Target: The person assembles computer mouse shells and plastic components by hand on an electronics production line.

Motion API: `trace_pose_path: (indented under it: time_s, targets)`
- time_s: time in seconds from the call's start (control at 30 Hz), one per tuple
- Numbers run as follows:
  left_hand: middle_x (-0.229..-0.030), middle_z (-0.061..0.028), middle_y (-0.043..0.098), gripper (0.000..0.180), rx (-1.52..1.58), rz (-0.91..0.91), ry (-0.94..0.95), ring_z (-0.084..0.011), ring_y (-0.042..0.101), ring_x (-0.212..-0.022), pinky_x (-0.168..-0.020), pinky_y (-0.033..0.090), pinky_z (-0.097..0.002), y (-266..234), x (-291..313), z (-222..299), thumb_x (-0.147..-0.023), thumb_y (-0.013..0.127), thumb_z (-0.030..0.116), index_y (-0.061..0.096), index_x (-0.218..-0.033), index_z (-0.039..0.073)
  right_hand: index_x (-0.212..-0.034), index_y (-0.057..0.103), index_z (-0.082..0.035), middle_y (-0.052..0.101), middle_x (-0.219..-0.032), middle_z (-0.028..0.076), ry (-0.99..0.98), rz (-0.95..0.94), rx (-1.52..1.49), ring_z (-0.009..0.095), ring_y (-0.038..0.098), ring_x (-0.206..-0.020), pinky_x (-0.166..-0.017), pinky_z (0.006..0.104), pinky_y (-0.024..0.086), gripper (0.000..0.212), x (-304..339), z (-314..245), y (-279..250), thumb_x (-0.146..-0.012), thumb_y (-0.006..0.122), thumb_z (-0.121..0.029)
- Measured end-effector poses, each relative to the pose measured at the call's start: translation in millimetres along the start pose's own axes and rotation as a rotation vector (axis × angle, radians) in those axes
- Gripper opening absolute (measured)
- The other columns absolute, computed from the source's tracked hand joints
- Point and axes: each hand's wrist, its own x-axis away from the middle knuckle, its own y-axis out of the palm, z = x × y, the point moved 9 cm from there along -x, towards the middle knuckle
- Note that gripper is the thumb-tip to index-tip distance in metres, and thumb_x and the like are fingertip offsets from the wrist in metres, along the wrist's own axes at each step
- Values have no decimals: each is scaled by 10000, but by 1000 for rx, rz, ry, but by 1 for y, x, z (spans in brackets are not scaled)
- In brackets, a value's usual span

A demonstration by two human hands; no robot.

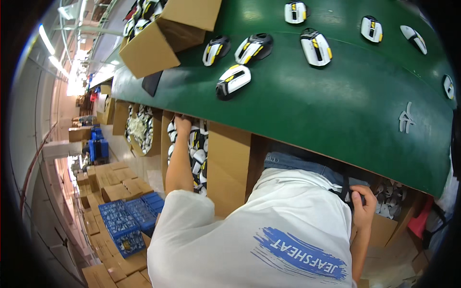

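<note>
My left hand (pixel 182 124) reaches down into an open cardboard box (pixel 228 161) under the table's front edge. White, black and yellow moulded pieces (pixel 198 156) fill that box. The fingers are mostly hidden at the table edge, so any hold does not show. My right hand (pixel 363 199) is beside my waist, its fingers curled round a black strap-like thing (pixel 345 189), partly hidden by the hand and shirt. On the green table (pixel 307 105) lie several similar white and black shells with yellow accents; the nearest shell (pixel 233 81) is left of the middle.
A tilted open carton (pixel 151 50) stands at the table's far left, above a dark flat piece (pixel 152 83). Small grey-white parts (pixel 406 119) lie at the right. Another filled box (pixel 139 129) is at left below the table; blue crates (pixel 127 221) sit on stacked cartons.
</note>
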Motion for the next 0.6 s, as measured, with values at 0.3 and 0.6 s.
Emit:
trace_pose_path:
  time_s: [0.3,0.6]
  targets:
    - [-1219,-315,785,574,-1012,-80,29,-514,740,-1086,-1085,552,-602,-11,10,-19,-988,705,405,705,-1384,-11,-1168,810,26,813,-1129,159,-93,-34,91,261,761,-1053,-959,373,586,173,-12,12,8,-1034,741,-58]
    - [-1621,-258,618,537,-409,373,751,-418,582,-1507,-1286,425,-517,-25,158,154,-1124,696,96,554,-1614,-70,-1271,832,-85,836,-1179,158,9,12,150,378,777,-1122,-991,453,608,274,-29,36,-16,-1089,745,-271]
